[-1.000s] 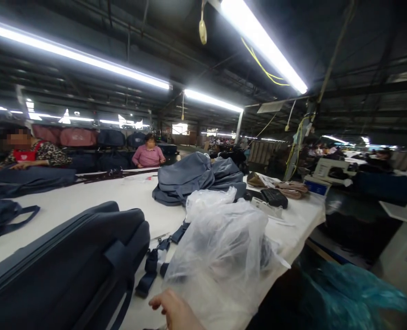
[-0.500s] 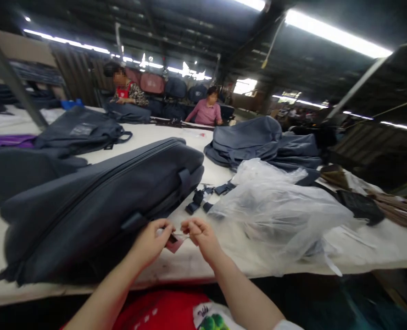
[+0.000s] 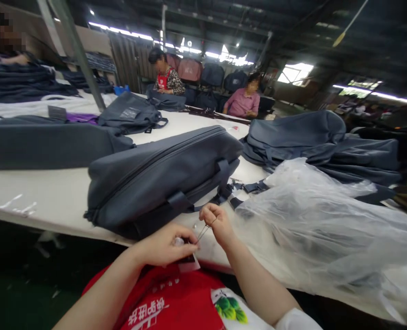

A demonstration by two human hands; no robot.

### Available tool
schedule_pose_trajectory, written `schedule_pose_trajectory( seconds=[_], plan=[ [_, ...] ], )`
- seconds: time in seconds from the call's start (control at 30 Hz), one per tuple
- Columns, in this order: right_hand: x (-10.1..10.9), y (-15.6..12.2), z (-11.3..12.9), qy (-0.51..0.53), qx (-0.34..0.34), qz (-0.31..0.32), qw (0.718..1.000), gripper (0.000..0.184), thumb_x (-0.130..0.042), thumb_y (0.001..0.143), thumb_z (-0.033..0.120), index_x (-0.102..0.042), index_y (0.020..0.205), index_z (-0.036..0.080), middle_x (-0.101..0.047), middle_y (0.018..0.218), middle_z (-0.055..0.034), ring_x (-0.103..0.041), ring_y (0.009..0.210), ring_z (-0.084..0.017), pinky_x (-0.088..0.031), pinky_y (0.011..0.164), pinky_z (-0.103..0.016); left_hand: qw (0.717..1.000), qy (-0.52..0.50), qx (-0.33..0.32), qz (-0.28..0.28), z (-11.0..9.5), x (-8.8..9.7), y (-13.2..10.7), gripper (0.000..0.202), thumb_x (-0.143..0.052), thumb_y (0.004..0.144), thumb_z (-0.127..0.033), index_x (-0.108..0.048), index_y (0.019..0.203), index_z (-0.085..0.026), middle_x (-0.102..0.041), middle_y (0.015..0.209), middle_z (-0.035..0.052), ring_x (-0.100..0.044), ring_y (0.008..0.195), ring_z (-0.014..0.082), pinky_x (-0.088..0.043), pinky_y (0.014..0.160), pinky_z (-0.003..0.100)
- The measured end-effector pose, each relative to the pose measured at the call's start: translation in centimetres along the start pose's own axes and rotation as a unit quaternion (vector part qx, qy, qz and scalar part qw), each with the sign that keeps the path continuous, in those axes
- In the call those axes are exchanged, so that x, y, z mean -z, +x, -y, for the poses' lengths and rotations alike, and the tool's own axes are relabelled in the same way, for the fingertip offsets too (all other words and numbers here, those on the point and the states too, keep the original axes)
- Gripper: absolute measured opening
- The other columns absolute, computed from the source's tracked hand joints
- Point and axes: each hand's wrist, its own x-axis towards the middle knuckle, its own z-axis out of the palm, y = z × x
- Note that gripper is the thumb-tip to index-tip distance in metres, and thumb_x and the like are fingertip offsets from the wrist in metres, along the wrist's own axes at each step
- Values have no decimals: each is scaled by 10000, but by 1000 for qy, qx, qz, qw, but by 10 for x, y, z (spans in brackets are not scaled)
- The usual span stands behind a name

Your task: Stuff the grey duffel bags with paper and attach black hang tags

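My left hand [image 3: 165, 250] is closed in a pinch on a small dark tag [image 3: 186, 260] at the table's near edge. My right hand [image 3: 215, 222] is pinched on a thin string [image 3: 203, 231] that runs down to the tag. Both hands hover just in front of a dark grey bag [image 3: 162, 176] lying on the white table [image 3: 45, 197]. The bag's black straps with buckles [image 3: 244, 189] trail out to its right, beside my right hand.
A large clear plastic bag [image 3: 327, 224] covers the table's right side. More grey bags [image 3: 323, 142] are piled behind it, and others lie at left [image 3: 131, 117]. Two people sit at the far side of the table, and a third at far left. A metal post [image 3: 75, 50] slants up at the left.
The view has swung left and down from the hall to the near table edge. Both my hands have come together and drawn the string taut from the tag; my left hand has dropped lower.
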Motion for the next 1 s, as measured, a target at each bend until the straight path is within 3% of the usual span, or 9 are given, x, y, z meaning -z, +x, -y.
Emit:
schedule_pose_trajectory(
  seconds=[0.1,0.17,0.23,0.37,0.43,0.6,0.7,0.83,1.0],
  plan=[
    [-23,0,-2,-12,-19,169,985,316,-732,736,449,-622,773,155,-611,730,-10,-518,638,-109,-425,612,-234,995,52,26,-75,1,0,-34,212,-633,812,-344,-707,725,-166,-679,710,7,-601,709,156,-436,713,239],
    [-40,-2,-8,11,-39,327,944,441,-801,655,355,-652,1024,164,-659,1045,-69,-606,882,-170,-481,786,-288,986,67,67,-139,4,-2,-58,226,-606,826,-316,-698,680,-170,-659,669,1,-584,673,149,-417,672,236],
    [-56,-2,-18,33,-70,376,923,554,-797,648,316,-622,1156,180,-628,1192,-94,-609,1013,-209,-480,874,-331,975,63,94,-189,5,-2,-79,237,-591,834,-311,-698,673,-174,-661,674,3,-586,670,148,-413,658,233],
    [-72,8,-35,-2,-23,72,997,214,-645,792,387,-654,811,173,-651,753,-40,-584,677,-172,-482,697,-320,945,54,97,-307,2,2,-108,288,-565,863,-367,-695,685,-180,-666,700,14,-597,682,150,-425,676,234],
    [-71,15,-30,-32,70,-71,995,218,-594,834,382,-626,749,184,-573,612,-12,-525,601,-168,-462,687,-335,930,60,83,-354,-3,5,-113,293,-556,870,-368,-687,685,-182,-665,709,18,-604,699,154,-430,695,239],
    [-67,29,21,9,265,-176,948,343,-534,887,377,-568,1190,220,-670,1041,-86,-621,872,-219,-470,828,-397,907,50,44,-417,-16,14,-104,296,-566,867,-397,-681,698,-182,-672,713,23,-616,694,161,-455,683,246],
    [-71,36,51,64,298,-54,951,399,-441,946,451,-535,1264,228,-699,1049,-104,-633,988,-240,-480,855,-417,898,8,30,-439,-24,23,-91,330,-578,852,-451,-691,709,-176,-692,714,36,-640,693,180,-485,669,253],
    [-76,49,68,82,273,95,954,446,-391,957,533,-600,1097,165,-499,444,28,-534,493,-160,-444,522,-282,876,-33,-5,-481,-31,33,-74,364,-583,848,-493,-696,735,-165,-709,745,47,-668,731,200,-510,712,268],
    [-66,66,94,-95,207,281,932,417,-544,898,337,-528,1282,175,-382,495,94,-332,413,-71,-248,411,-192,850,59,-87,-517,-40,36,-62,286,-550,901,-417,-700,842,-182,-708,869,42,-652,837,183,-495,771,254]
  ],
)
